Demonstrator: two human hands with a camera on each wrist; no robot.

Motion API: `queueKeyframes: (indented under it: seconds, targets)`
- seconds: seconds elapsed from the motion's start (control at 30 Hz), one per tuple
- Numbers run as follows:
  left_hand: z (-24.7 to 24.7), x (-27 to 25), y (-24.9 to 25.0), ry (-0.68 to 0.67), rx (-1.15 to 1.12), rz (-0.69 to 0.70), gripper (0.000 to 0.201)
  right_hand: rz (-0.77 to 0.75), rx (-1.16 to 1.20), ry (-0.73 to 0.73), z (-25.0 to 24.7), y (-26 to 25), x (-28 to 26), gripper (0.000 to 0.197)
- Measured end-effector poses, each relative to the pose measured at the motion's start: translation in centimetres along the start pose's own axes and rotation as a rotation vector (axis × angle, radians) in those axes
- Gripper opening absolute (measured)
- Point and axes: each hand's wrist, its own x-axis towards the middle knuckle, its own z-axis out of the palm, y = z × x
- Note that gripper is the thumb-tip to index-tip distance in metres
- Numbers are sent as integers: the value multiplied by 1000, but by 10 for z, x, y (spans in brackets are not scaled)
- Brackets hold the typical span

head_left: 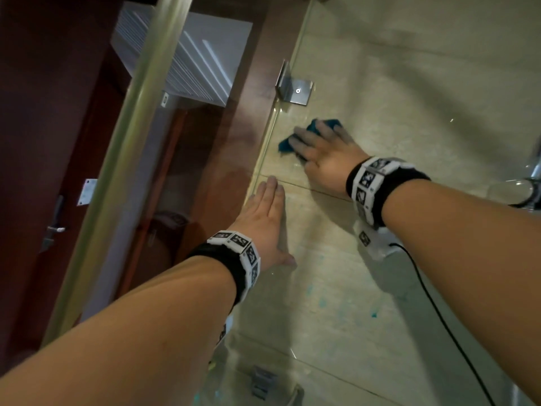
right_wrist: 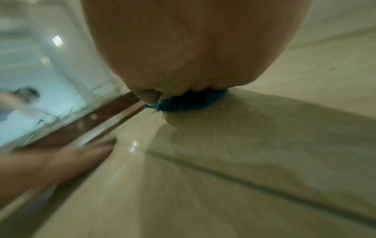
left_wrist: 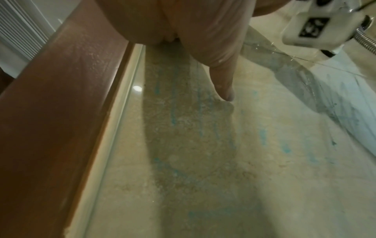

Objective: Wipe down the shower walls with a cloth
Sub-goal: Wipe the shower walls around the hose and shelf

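A blue cloth (head_left: 285, 145) lies against the beige tiled shower wall (head_left: 409, 83), close to the wall's left edge. My right hand (head_left: 319, 148) presses it flat with spread, straight fingers. In the right wrist view the cloth (right_wrist: 189, 104) shows as a dark blue bunch under the right hand (right_wrist: 193, 56). My left hand (head_left: 265, 215) lies flat on the wall just below and left of the cloth, fingers straight and together, holding nothing. The left wrist view shows the left hand (left_wrist: 183, 24) and its thumb (left_wrist: 223, 83) on the tile. Faint blue smears (left_wrist: 173, 116) streak the wall there.
A metal bracket (head_left: 295, 89) sits above the cloth, where the tile meets a brown wooden frame (head_left: 234, 142). A glass panel edge (head_left: 131, 118) runs diagonally on the left. A chrome fixture (head_left: 527, 189) is at the right edge. A black cable (head_left: 439, 312) hangs from my right wrist.
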Motion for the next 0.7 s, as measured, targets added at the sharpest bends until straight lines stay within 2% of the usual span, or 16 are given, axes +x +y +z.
queueKeyframes:
  seconds: [0.07, 0.13, 0.23, 0.3, 0.33, 0.43, 0.5, 0.6, 0.7]
  targets:
    - [2, 0, -1, 6, 17, -1, 150, 135, 56, 22, -4, -1, 19, 63]
    - [5, 1, -1, 15, 22, -3, 149, 212, 84, 19, -4, -15, 26, 63]
    - [8, 1, -1, 16, 27, 0, 148, 134, 71, 30, 6, -24, 10, 66]
    - [8, 2, -2, 17, 36, 4, 146, 94, 45, 33, 4, -6, -2, 68]
    - [8, 2, -3, 19, 38, 6, 146, 144, 43, 43, 0, 10, -5, 71]
    - [11, 2, -3, 20, 46, -1, 146, 464, 70, 118, -2, 73, -29, 74]
    - [12, 4, -1, 38, 37, -17, 144, 639, 94, 162, 3, 113, -57, 66]
    - [2, 16, 5, 100, -16, -30, 143, 716, 162, 162, 4, 133, -78, 62]
    - [-10, 40, 13, 182, -56, -41, 148, 797, 227, 151, 2, 125, -67, 63]
